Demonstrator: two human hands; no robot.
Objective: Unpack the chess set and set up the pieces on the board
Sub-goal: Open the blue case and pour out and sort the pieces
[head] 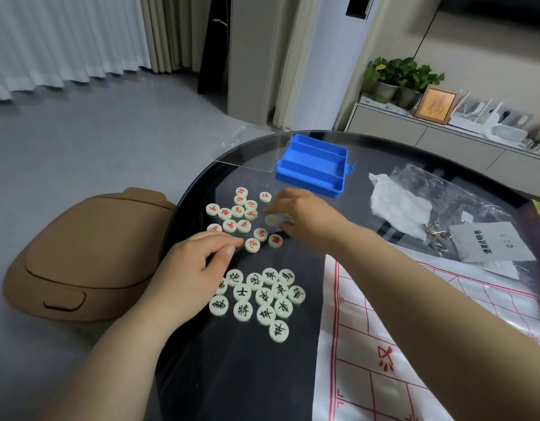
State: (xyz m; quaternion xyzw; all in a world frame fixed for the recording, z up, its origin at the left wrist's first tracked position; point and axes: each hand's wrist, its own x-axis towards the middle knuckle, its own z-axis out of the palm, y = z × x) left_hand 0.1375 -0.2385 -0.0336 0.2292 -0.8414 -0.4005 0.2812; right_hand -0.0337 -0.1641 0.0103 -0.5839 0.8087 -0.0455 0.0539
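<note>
Several cream round chess pieces with red characters (237, 211) lie in a cluster on the dark round table (232, 375). A second cluster with black characters (259, 297) lies nearer to me. My left hand (199, 256) rests between the two clusters, fingers curled, its fingertips beside a red piece (252, 245). My right hand (299, 217) hovers at the red cluster's right edge, fingertips at a blank-faced piece (271, 220); the grip is blurred. The empty blue plastic case (312, 165) sits open behind. The white paper board with red lines (399, 344) lies at the right.
A tan lidded bin (80, 256) stands on the floor left of the table. On the table's right side lie a crumpled white plastic bag (399, 202), a white instruction leaflet (490, 241) and metal ring puzzles (435, 235). A cabinet with potted plants (399, 77) is behind.
</note>
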